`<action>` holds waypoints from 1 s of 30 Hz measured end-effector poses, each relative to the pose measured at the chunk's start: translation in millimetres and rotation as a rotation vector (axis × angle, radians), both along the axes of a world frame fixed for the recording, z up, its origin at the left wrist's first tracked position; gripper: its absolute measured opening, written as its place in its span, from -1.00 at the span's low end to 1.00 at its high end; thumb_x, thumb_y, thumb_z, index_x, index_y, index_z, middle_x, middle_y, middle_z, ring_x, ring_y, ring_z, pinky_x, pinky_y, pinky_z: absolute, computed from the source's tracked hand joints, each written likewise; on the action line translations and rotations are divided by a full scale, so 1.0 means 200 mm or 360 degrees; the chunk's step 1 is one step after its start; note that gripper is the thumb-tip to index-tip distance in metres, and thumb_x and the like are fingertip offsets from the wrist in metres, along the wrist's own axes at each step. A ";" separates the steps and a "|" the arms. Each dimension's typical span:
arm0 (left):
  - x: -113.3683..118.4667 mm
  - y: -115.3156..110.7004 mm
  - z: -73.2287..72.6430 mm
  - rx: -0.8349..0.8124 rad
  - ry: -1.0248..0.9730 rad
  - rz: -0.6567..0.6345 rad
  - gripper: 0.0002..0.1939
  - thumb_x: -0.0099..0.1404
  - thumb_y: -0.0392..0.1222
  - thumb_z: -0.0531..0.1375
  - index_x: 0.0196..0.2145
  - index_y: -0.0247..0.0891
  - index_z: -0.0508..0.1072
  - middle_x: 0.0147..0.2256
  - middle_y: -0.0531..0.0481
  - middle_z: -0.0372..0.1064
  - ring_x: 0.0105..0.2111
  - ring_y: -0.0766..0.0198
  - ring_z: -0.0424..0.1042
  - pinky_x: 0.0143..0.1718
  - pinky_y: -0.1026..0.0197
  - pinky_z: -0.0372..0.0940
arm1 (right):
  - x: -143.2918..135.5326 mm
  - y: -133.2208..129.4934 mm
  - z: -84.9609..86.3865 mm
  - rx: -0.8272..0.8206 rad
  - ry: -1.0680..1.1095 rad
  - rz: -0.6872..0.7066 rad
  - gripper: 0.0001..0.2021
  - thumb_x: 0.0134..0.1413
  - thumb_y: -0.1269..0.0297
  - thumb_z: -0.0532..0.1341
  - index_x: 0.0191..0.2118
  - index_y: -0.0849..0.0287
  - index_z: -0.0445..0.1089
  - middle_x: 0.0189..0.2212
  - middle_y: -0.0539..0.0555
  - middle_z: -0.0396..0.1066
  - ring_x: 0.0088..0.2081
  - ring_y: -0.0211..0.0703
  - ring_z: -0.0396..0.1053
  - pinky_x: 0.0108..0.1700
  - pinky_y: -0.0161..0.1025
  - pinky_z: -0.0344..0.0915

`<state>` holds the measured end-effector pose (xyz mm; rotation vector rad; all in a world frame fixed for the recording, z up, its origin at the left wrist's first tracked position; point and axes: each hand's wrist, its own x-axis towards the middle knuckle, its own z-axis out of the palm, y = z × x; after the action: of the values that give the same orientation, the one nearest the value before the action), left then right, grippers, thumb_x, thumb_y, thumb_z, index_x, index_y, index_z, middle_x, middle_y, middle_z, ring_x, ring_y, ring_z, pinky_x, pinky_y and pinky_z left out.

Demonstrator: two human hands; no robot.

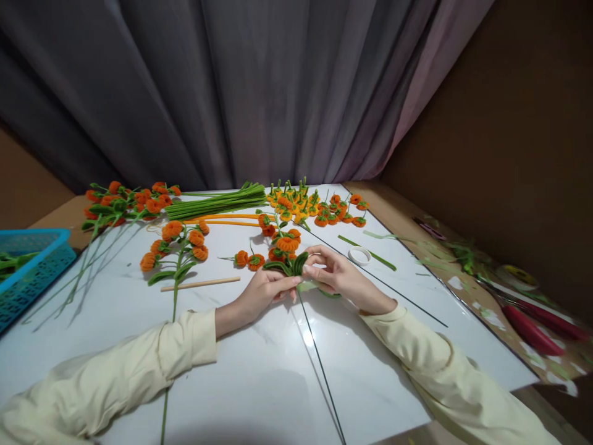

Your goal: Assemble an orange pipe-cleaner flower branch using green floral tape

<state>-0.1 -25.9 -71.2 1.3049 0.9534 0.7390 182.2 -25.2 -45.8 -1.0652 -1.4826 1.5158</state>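
My left hand point(273, 289) pinches the stem of an orange pipe-cleaner flower stem point(287, 244), just under its green leaves. Close beside it, my right hand point(331, 275) has its thumb and fingers closed at the leaves point(296, 264). A strip of pale green tape point(307, 286) shows between the hands. Below them the dark wire point(319, 364) runs down toward the table's front edge. A finished-looking orange flower stem point(178, 250) lies to the left. Beside my right hand is a white tape ring point(359, 255).
Green pipe cleaners point(222, 201) lie at the back, near yellow flower heads point(296, 201) and orange ones point(340, 211). More flower stems point(125, 203) are at back left, above a blue basket point(37, 272). A wooden stick point(201, 283) lies left; red-handled pliers point(532, 327) lie right.
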 end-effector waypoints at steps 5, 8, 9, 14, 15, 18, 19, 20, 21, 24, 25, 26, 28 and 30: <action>0.01 0.00 -0.01 -0.0020 -0.0023 0.0037 -0.61 0.05 0.05 0.25 -0.70 -0.31 0.43 -0.73 0.12 0.08 -0.65 0.42 -0.01 -0.60 0.29 -0.09 | 0.03 -0.01 0.03 0.0169 -0.0379 0.0144 -0.59 -0.29 0.07 0.43 -0.45 0.20 0.26 -0.54 -0.08 0.26 -0.56 -0.38 0.13 -0.55 -0.39 0.05; 0.00 0.00 0.00 -0.0009 -0.0016 0.0029 -0.63 0.06 0.02 0.26 -0.71 -0.30 0.43 -0.74 0.11 0.09 -0.65 0.42 0.01 -0.60 0.30 -0.06 | 0.03 -0.02 0.03 0.0190 -0.0527 0.0197 -0.64 -0.22 0.05 0.39 -0.51 0.23 0.31 -0.65 -0.10 0.19 -0.58 -0.36 0.09 -0.55 -0.36 0.03; 0.00 0.00 0.01 -0.0002 0.0001 0.0021 -0.64 0.07 0.00 0.26 -0.71 -0.30 0.43 -0.74 0.11 0.09 -0.65 0.42 0.01 -0.60 0.30 -0.06 | 0.02 -0.02 0.03 0.0177 -0.0545 0.0205 -0.65 -0.19 0.05 0.38 -0.52 0.23 0.32 -0.67 -0.11 0.17 -0.60 -0.37 0.06 -0.56 -0.36 0.00; 0.00 -0.02 0.05 0.0070 0.0153 -0.0003 -0.64 0.10 -0.01 0.22 -0.71 -0.30 0.42 -0.73 0.11 0.12 -0.65 0.41 0.01 -0.59 0.28 -0.07 | 0.01 -0.03 0.05 0.0000 -0.0448 0.0238 -0.68 -0.21 0.08 0.37 -0.52 0.25 0.37 -0.72 -0.13 0.13 -0.63 -0.38 0.01 -0.56 -0.35 -0.06; 0.00 -0.02 0.05 0.0084 0.0165 0.0002 -0.63 0.10 -0.01 0.21 -0.71 -0.30 0.42 -0.73 0.10 0.14 -0.65 0.41 0.02 -0.58 0.28 -0.05 | 0.01 -0.03 0.06 -0.0038 -0.0436 0.0234 -0.69 -0.22 0.08 0.37 -0.52 0.25 0.37 -0.72 -0.13 0.14 -0.63 -0.38 0.02 -0.56 -0.35 -0.06; 0.00 -0.03 0.04 0.0139 0.0181 0.0033 -0.63 0.12 -0.02 0.21 -0.70 -0.30 0.42 -0.71 0.09 0.19 -0.63 0.40 0.07 -0.55 0.29 0.00 | 0.00 -0.03 0.05 -0.0115 -0.0410 0.0205 -0.71 -0.22 0.13 0.37 -0.56 0.25 0.35 -0.73 -0.12 0.15 -0.63 -0.38 0.02 -0.56 -0.35 -0.09; 0.00 -0.03 0.04 0.0151 0.0182 0.0047 -0.63 0.12 -0.01 0.21 -0.70 -0.30 0.42 -0.70 0.08 0.22 -0.62 0.39 0.08 -0.55 0.28 0.01 | 0.00 -0.03 0.05 -0.0140 -0.0388 0.0200 -0.72 -0.22 0.15 0.36 -0.56 0.24 0.33 -0.73 -0.12 0.15 -0.64 -0.39 0.00 -0.57 -0.36 -0.10; 0.00 -0.03 0.03 0.0155 0.0183 0.0059 -0.63 0.12 -0.01 0.21 -0.70 -0.29 0.42 -0.69 0.07 0.23 -0.62 0.39 0.08 -0.55 0.28 0.01 | 0.00 -0.03 0.04 -0.0168 -0.0355 0.0199 -0.74 -0.21 0.18 0.35 -0.57 0.23 0.31 -0.73 -0.13 0.14 -0.65 -0.40 -0.01 -0.58 -0.36 -0.12; 0.00 -0.03 0.03 0.0150 0.0180 0.0071 -0.63 0.12 0.00 0.21 -0.70 -0.29 0.42 -0.69 0.06 0.24 -0.62 0.38 0.08 -0.55 0.28 0.01 | 0.00 -0.03 0.04 -0.0197 -0.0319 0.0201 -0.75 -0.20 0.20 0.34 -0.57 0.22 0.29 -0.73 -0.14 0.13 -0.65 -0.40 -0.03 -0.59 -0.36 -0.13; -0.01 -0.04 0.04 0.0135 0.0175 0.0087 -0.63 0.11 0.01 0.21 -0.69 -0.30 0.43 -0.71 0.07 0.21 -0.63 0.38 0.05 -0.57 0.28 -0.01 | 0.00 -0.03 0.05 -0.0267 -0.0247 0.0221 -0.80 -0.17 0.26 0.29 -0.56 0.21 0.27 -0.72 -0.14 0.12 -0.66 -0.41 -0.03 -0.61 -0.37 -0.15; -0.01 -0.04 0.05 0.0145 0.0176 0.0084 -0.63 0.10 0.01 0.21 -0.69 -0.30 0.43 -0.72 0.08 0.20 -0.63 0.39 0.06 -0.57 0.28 -0.01 | 0.00 -0.04 0.05 -0.0284 -0.0234 0.0234 -0.82 -0.16 0.27 0.29 -0.56 0.22 0.28 -0.72 -0.13 0.12 -0.66 -0.40 -0.03 -0.61 -0.36 -0.16; 0.00 -0.04 0.06 0.0155 0.0176 0.0078 -0.64 0.10 0.00 0.21 -0.70 -0.30 0.43 -0.72 0.08 0.20 -0.63 0.39 0.06 -0.57 0.28 -0.01 | 0.00 -0.04 0.06 -0.0299 -0.0221 0.0248 -0.83 -0.16 0.28 0.28 -0.55 0.22 0.29 -0.71 -0.13 0.12 -0.66 -0.40 -0.03 -0.61 -0.36 -0.17; 0.00 -0.05 0.08 0.0161 0.0169 0.0068 -0.63 0.09 0.00 0.20 -0.71 -0.29 0.42 -0.72 0.08 0.19 -0.64 0.39 0.07 -0.56 0.29 0.01 | 0.01 -0.04 0.07 -0.0301 -0.0197 0.0266 -0.83 -0.16 0.26 0.28 -0.54 0.23 0.31 -0.70 -0.13 0.10 -0.65 -0.40 -0.04 -0.60 -0.35 -0.18; 0.00 -0.05 0.09 0.0147 0.0158 0.0066 -0.63 0.08 0.00 0.21 -0.72 -0.29 0.41 -0.72 0.09 0.18 -0.64 0.39 0.07 -0.57 0.29 0.02 | 0.01 -0.04 0.07 -0.0248 -0.0193 0.0265 -0.81 -0.15 0.24 0.29 -0.53 0.24 0.31 -0.70 -0.13 0.11 -0.64 -0.40 -0.03 -0.60 -0.36 -0.16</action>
<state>-0.9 -36.0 -53.8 1.4167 1.0391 0.7634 183.2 -33.7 -31.4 -1.1666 -1.5901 1.7332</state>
